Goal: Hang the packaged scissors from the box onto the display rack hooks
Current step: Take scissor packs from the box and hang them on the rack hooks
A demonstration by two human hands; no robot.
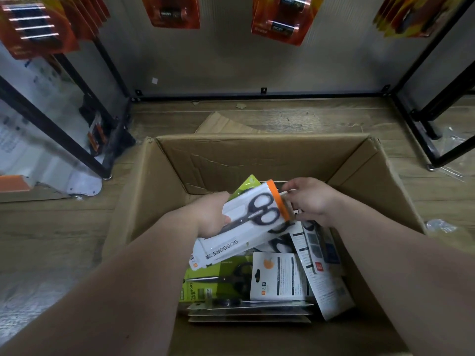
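Holding a stack of white scissors packs [246, 222] just above the open cardboard box [257, 155], my left grip [213, 214] is curled round its side while my right grip [311, 201] pinches the tab at its orange end. Green scissors packs [203, 278] and other white ones lie in the box below.

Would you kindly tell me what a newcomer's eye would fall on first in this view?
First, the white scissors pack with its orange end, held over the open cardboard box: the left hand grips its side, the right hand pinches its top end. Beneath it a green scissors pack lies among others in the box. Orange packs hang along the top of the view.
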